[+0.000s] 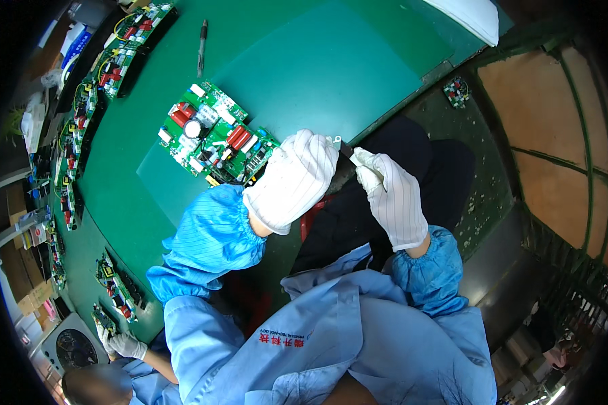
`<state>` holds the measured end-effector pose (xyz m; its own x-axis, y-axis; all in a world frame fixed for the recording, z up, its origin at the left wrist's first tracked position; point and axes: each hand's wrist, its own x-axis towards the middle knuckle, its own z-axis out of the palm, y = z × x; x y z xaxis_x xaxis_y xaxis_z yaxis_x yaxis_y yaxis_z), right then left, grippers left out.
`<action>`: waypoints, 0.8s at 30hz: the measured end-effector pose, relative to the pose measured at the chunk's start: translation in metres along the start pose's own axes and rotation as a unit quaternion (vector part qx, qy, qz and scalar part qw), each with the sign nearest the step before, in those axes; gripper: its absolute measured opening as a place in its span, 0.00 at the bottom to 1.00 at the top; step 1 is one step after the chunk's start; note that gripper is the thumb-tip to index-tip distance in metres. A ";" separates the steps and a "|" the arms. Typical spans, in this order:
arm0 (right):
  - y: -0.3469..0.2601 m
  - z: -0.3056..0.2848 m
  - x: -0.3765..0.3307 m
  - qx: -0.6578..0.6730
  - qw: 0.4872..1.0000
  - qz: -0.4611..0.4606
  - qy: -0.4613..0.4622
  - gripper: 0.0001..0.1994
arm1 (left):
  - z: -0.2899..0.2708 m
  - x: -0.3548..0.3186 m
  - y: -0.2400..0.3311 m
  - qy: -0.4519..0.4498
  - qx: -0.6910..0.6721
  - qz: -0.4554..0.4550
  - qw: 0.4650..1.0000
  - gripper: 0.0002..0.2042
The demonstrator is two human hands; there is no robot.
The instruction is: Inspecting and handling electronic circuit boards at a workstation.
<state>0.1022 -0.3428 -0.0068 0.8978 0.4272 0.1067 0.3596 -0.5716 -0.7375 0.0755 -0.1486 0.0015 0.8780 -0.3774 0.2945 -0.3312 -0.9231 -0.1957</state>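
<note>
White-gloved left hand (294, 177) and right hand (390, 196) each pinch a small metal part (338, 145) beside the green circuit board (213, 134).

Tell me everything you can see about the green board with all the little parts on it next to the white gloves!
The green circuit board lies flat on the green table mat, turned at a slant. It is roughly rectangular and crowded with parts: red blocks, a round silver-topped can, white plugs and dark pieces along its lower right side. It looks like stiff green plastic with metal bits. The person's left hand, in a white glove, is beside its lower right corner; whether it touches the board cannot be told. Nothing lies on top of the board.
</note>
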 end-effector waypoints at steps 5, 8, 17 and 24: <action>-0.017 -0.001 0.007 0.174 0.979 0.108 0.025 0.15 | 0.002 -0.002 0.000 0.070 0.064 0.012 0.995 0.03; -0.017 0.005 0.014 0.198 0.978 0.051 0.039 0.23 | -0.015 0.004 -0.003 -0.014 -0.141 -0.024 0.990 0.11; -0.014 -0.007 0.009 0.073 0.996 0.041 0.045 0.08 | -0.077 0.001 -0.070 0.045 -0.254 -0.171 0.951 0.15; -0.032 -0.003 -0.002 0.320 0.923 0.148 -0.154 0.13 | -0.012 -0.057 -0.152 0.081 -0.211 -0.372 0.900 0.18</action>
<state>0.0899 -0.3278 0.0184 0.7827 0.5539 -0.2837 -0.2008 -0.2067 -0.9576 0.0719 0.0122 0.0253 0.8602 0.3826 0.3371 0.1955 -0.8580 0.4751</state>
